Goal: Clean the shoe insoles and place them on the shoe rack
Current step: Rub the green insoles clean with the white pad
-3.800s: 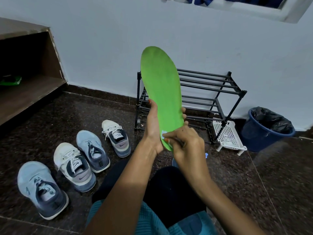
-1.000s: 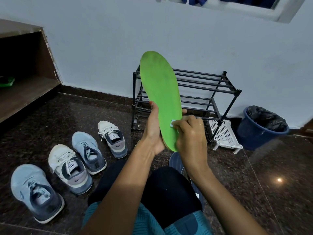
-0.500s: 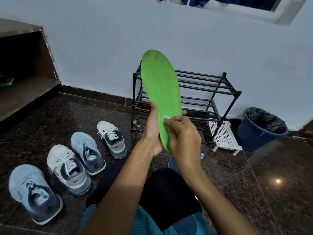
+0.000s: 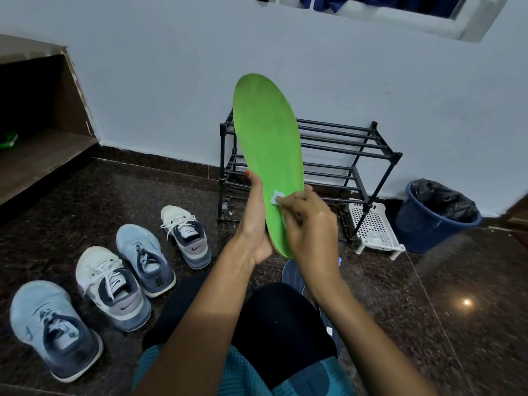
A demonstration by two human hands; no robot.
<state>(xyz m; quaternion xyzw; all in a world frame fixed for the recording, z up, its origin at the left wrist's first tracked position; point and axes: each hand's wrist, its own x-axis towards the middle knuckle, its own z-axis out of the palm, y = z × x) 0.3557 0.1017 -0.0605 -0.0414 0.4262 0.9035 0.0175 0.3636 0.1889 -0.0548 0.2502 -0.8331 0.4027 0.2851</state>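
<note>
Green foam shoe insole [image 4: 268, 138], one: held upright in the air in front of the black metal shoe rack [image 4: 343, 144], heel end down, not yet placed on it.
Left hand [image 4: 255, 224]: clamped round the heel end from behind.
Right hand [image 4: 311, 232]: fingertips pinched on a small pale blue wipe [image 4: 276, 198], pressed to the insole's lower face.
Change: a second ago the wipe sat at the insole's right edge; it is now towards the left edge, and higher than its earlier place at the heel. Judgement: wiping is mid-stroke, the upper part is probably still to do, and racking has not begun.
Count, on the dark speckled floor [image 4: 471, 310]:
- pale blue sneakers, two [image 4: 48, 324] [image 4: 145, 258]
- white-and-grey sneakers, two [image 4: 111, 287] [image 4: 185, 232]
- shoe rack, one
- white perforated plastic basket [image 4: 374, 227], one
- blue bin with black liner [image 4: 428, 232], one
- dark flat piece [image 4: 293, 277] under the right forearm, one, kind unclear
</note>
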